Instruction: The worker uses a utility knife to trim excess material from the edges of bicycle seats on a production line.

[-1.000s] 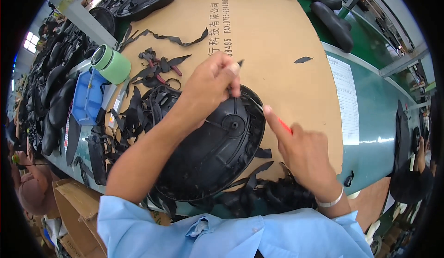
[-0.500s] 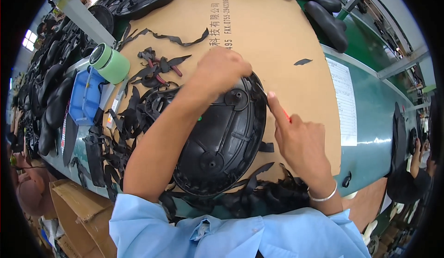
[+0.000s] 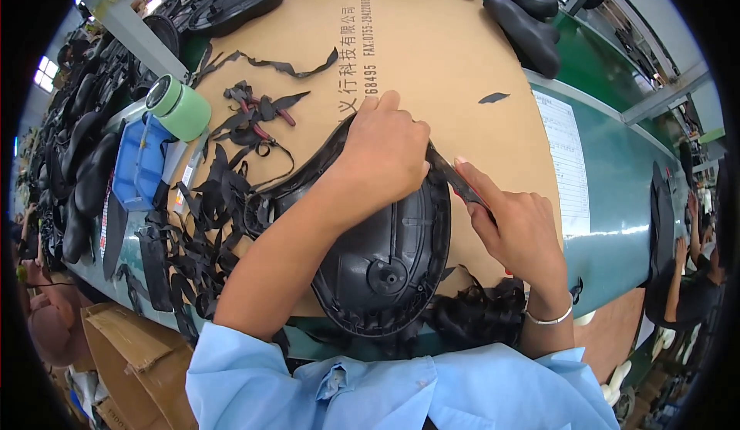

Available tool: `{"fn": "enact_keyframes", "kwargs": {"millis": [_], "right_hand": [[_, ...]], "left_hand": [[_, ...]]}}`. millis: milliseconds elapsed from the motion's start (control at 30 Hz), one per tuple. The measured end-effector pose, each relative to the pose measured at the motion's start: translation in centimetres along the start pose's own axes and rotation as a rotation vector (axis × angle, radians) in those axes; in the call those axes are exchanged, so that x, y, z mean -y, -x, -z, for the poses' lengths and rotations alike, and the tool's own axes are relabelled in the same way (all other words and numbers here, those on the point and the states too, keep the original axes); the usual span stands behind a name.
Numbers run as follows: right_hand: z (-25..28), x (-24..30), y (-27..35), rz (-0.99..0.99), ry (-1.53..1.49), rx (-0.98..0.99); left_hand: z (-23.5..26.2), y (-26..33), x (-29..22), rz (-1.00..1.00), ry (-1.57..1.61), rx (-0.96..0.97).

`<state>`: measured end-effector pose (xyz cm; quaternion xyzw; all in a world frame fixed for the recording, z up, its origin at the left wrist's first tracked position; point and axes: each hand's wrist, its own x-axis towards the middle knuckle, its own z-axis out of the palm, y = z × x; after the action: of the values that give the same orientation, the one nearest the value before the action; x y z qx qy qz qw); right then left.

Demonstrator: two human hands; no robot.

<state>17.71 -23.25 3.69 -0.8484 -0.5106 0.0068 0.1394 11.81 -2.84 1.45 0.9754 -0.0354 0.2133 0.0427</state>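
A black seat (image 3: pixel 358 237) lies underside up in front of me, its moulded plastic base showing inside a rim of thin black cover. Over its far rim, my left hand (image 3: pixel 385 148) is closed on the cover's edge, the fingertips partly hidden. My right hand (image 3: pixel 520 229) is wrapped around a knife with a red and dark handle (image 3: pixel 470 193). Its index finger lies along the top, and the tip points at the far right rim, close beside my left fingers. Loose black offcuts (image 3: pixel 220 198) lie left of the seat, and more offcuts (image 3: pixel 474 310) are heaped at its near right.
Under the work lies a cardboard sheet (image 3: pixel 432 52) on a green table (image 3: pixel 617 191). To the left are a blue basket (image 3: pixel 139 164), a green jar (image 3: pixel 181 110) and red-handled pliers (image 3: pixel 262 131). Other seats (image 3: pixel 524 37) rest at the far right; a printed paper (image 3: pixel 563 168) lies right.
The seat has turned and shifted slightly right. My left hand has moved right and nearer along its rim, and my right hand has moved slightly right with the knife.
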Motion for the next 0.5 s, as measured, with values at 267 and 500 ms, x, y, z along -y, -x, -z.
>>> {"fn": "enact_keyframes", "kwargs": {"millis": [267, 500], "right_hand": [[0.9, 4.0, 4.3, -0.171, 0.109, 0.217], [1.7, 2.1, 3.5, -0.132, 0.089, 0.208]], "left_hand": [[1.5, -1.8, 3.4, 0.873, 1.451, -0.190], [4.5, -0.5, 0.4, 0.518, 1.280, 0.091]]}}
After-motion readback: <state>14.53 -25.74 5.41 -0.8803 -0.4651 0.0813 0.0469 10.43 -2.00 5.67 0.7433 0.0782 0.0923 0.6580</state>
